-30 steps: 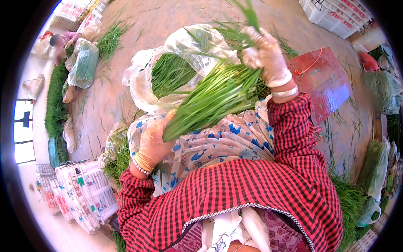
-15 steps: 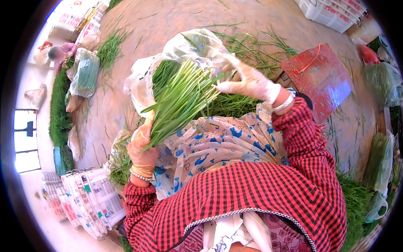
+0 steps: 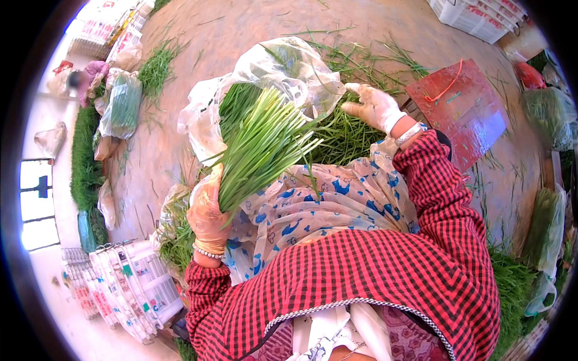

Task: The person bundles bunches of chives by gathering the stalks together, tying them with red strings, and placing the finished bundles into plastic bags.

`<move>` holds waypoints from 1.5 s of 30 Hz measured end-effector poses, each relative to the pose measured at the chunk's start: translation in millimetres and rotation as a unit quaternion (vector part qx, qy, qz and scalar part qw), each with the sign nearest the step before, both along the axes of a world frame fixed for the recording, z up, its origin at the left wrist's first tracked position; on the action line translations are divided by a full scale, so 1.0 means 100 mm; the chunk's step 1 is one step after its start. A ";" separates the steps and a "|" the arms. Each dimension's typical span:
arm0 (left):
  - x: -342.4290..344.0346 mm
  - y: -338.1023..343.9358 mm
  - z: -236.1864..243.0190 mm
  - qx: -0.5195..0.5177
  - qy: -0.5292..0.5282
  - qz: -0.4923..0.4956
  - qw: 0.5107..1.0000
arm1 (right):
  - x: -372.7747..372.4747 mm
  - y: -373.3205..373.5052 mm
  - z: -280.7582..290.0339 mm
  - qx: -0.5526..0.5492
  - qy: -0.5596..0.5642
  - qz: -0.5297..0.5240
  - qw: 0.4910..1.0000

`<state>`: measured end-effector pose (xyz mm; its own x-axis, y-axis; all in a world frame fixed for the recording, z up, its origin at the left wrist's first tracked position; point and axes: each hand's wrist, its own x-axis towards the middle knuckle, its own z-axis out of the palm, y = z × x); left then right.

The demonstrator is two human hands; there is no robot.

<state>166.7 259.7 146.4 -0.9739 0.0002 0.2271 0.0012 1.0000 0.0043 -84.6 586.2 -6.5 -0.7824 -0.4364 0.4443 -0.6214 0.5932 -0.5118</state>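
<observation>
In my gloved left hand (image 3: 208,210) is a thick bunch of garlic chives (image 3: 265,141), its fingers wrapped round the green leaf ends. The pale stem ends fan out up and to the right, and a few stalks droop loose from the bunch. My gloved right hand (image 3: 374,109) is held apart from it, thumb and fingers spread, nothing seen between them. Beneath that hand lies a heap of loose green leaves (image 3: 343,141). An opened clear plastic bag (image 3: 201,117) with more chives inside stands behind the bunch. A patterned plastic apron (image 3: 337,198) covers my lap.
A red board (image 3: 460,114) with an orange cord leans at the right. White plastic crates (image 3: 135,280) stand at the lower left, more crates (image 3: 475,15) at the far right. Bagged greens (image 3: 122,105) rest at the left. Scattered leaves (image 3: 385,63) litter the floor.
My right hand has drawn back to the right, away from the bunch's stem ends. The bunch has stayed in my left hand, and its stems now spread more loosely.
</observation>
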 end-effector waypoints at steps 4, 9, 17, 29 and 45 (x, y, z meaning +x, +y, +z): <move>-0.04 -0.04 -0.14 -0.006 0.021 -0.017 1.000 | 0.45 -0.37 0.93 -0.071 -0.297 0.105 0.946; -0.12 0.08 -0.12 0.006 -0.022 0.005 1.000 | 0.54 -0.83 0.60 -0.214 -0.330 0.127 0.911; -0.11 -0.04 -0.19 0.017 0.043 -0.014 0.999 | 0.16 -0.04 0.31 -0.021 -0.244 -0.025 0.969; -0.15 -0.02 -0.19 -0.002 0.039 -0.047 0.998 | 0.60 -0.77 0.16 -0.257 -0.233 0.153 0.925; -0.15 -0.04 -0.31 -0.028 0.075 -0.026 0.996 | 0.74 -0.77 0.78 -0.039 -0.327 0.163 0.930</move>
